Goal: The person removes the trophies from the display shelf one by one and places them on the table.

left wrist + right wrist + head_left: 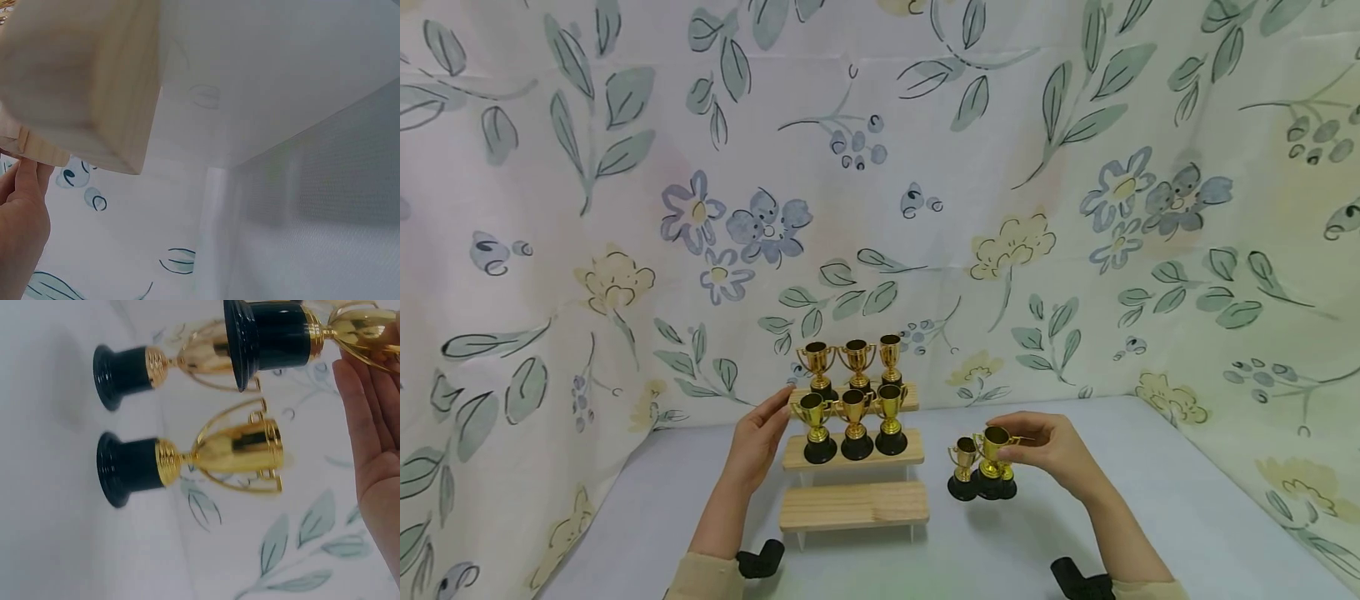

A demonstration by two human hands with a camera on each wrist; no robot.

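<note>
My right hand (1052,450) pinches a small gold trophy cup (992,454) with a black base by its bowl. In the right wrist view this held trophy (278,334) is raised off the table. Two more trophies stand close behind it, one at the left (963,472) and one partly hidden at the right (1008,483). On the left, my left hand (756,446) has its fingers extended at the left end of the top wooden board (912,397) of a tiered stand. Three trophies (857,358) are on that board, their bases partly hidden, and three (854,425) stand on the middle board (792,458).
The lowest wooden board (853,507) of the stand is bare, on clear supports. A white table (1000,550) carries everything. Behind hangs a cloth (880,208) printed with flowers and leaves. Black wrist straps (762,559) sit on both forearms.
</note>
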